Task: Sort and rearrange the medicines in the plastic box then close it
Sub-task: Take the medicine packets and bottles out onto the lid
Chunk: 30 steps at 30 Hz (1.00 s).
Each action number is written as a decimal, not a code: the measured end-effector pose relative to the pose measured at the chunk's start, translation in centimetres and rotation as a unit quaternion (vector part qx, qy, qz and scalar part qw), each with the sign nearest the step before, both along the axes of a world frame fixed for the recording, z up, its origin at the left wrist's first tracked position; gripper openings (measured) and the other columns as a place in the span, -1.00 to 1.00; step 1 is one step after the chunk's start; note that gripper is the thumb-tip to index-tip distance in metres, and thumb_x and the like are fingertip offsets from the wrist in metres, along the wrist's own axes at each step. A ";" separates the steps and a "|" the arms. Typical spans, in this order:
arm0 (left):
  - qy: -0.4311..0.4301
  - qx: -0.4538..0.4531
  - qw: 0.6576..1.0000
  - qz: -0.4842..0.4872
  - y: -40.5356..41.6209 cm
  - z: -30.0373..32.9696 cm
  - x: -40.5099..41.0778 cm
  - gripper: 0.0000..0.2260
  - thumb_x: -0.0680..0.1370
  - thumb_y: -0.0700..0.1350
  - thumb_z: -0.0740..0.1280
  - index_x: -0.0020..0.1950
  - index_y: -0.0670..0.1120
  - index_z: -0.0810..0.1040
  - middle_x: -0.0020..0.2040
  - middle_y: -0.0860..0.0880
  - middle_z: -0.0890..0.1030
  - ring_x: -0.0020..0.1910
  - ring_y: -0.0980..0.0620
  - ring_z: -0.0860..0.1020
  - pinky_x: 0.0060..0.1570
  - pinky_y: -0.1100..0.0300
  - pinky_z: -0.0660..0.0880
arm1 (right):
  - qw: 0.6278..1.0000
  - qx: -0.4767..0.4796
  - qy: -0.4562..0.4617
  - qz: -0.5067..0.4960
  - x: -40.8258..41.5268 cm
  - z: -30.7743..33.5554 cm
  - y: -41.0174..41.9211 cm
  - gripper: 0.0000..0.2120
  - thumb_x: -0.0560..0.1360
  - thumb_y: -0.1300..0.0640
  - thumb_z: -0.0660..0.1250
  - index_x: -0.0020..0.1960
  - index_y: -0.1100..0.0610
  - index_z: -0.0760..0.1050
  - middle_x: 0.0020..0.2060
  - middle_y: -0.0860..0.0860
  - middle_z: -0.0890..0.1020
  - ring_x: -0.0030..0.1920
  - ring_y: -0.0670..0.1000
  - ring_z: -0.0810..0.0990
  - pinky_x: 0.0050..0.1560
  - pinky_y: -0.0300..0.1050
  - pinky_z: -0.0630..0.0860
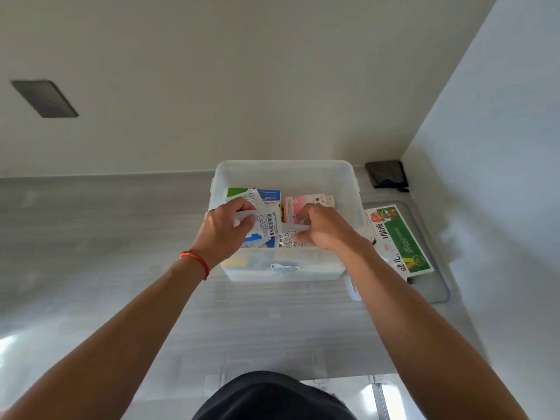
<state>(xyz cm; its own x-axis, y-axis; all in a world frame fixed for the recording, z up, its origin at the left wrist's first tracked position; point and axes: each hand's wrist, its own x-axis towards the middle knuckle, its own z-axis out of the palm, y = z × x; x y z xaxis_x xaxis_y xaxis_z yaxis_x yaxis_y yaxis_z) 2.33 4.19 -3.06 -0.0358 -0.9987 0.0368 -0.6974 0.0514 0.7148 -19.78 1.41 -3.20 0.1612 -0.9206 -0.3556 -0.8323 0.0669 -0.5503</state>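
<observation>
Mid-sort, by the look of it: both hands down inside the open plastic box (348, 189) on the grey counter (91, 237), shuffling medicine packs.

Left hand (225, 228): fingers curled round a white pack (244, 218), gripping it over the blue-and-white packs (266, 228) at the box's left side.

Right hand (321, 227): fingers curled, pinching the edge of a printed white pack (292, 237) near the middle; pink box (298, 204) standing just behind the knuckles. Exact fingertip contact hard to make out.

Lid (436, 268) off, lying flat to the right of the box, with a large green-and-white carton (400, 237) resting on it.

Next, probably: seat the held packs upright in rows, make room, bring the green carton in if it fits, then free the lid and press it on. Closing not yet possible with the carton sitting on the lid.
</observation>
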 end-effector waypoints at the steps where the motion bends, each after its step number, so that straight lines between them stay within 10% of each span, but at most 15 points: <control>1: 0.003 -0.005 1.000 -0.003 0.1 -0.1 -0.1 -0.94 0.61 -0.14 0.31 0.02 -0.05 0.57 0.05 0.06 0.57 -0.24 0.12 0.55 -0.40 0.53 0.40 | 1.000 0.010 -0.009 -0.007 -0.1 -0.3 -0.1 -0.63 0.48 0.12 0.54 0.25 0.07 0.58 0.17 0.00 0.66 0.12 0.04 0.63 0.06 -0.09 0.52; 7: 0.117 0.053 0.989 -0.070 -0.6 0.7 0.2 -0.88 0.58 -0.14 0.38 0.09 0.02 0.66 -0.01 0.22 0.65 -0.06 0.27 0.62 -0.19 0.51 0.47 | 0.991 -0.015 -0.132 0.007 -1.7 1.2 0.4 -0.96 0.54 0.03 0.44 -0.01 -0.04 0.62 -0.11 -0.14 0.70 -0.03 -0.01 0.69 -0.12 -0.10 0.63; 13: 0.196 0.003 0.980 -0.041 -1.4 2.3 -5.9 -0.90 0.53 -0.13 0.45 -0.03 0.02 0.57 -0.15 0.17 0.70 -0.17 0.19 0.69 -0.32 0.37 0.55 | 0.904 0.081 -0.409 -0.090 -3.9 4.7 2.2 -0.67 0.65 -0.19 0.19 0.10 -0.05 0.66 -0.06 0.01 0.75 -0.01 0.01 0.75 -0.04 -0.01 0.67; 18: 0.238 0.001 0.970 -0.049 -1.2 3.9 -11.2 -0.69 0.51 0.10 0.45 0.15 0.08 0.42 -0.26 -0.04 0.70 -0.39 0.03 0.63 -0.40 0.07 0.60 | 0.912 -0.056 -0.385 -0.134 -8.0 4.5 4.4 -0.69 0.50 0.00 0.50 0.21 0.01 0.58 -0.06 -0.05 0.75 -0.04 -0.05 0.76 -0.15 -0.07 0.71; 23: 0.055 0.000 0.998 -0.013 -1.1 2.4 -11.5 -0.80 0.59 0.06 0.26 0.18 0.04 0.43 -0.01 0.00 0.72 -0.10 -0.01 0.69 -0.08 -0.04 0.64 | 0.810 -0.157 -0.400 -0.400 -15.2 1.4 3.6 -0.70 0.45 0.11 0.50 0.15 0.12 0.57 0.00 0.09 0.73 -0.02 0.08 0.76 -0.07 0.11 0.72; 30: -0.193 -0.082 0.978 0.019 1.0 -1.4 -6.0 -0.80 0.59 -0.04 0.23 0.15 -0.09 0.50 0.12 -0.16 0.67 0.13 -0.21 0.53 0.00 -0.11 0.58 | 0.763 -0.016 -0.338 -0.551 -20.8 -7.8 0.9 -0.63 0.49 0.18 0.53 0.23 0.18 0.51 0.08 0.15 0.70 -0.03 0.12 0.75 -0.06 0.07 0.71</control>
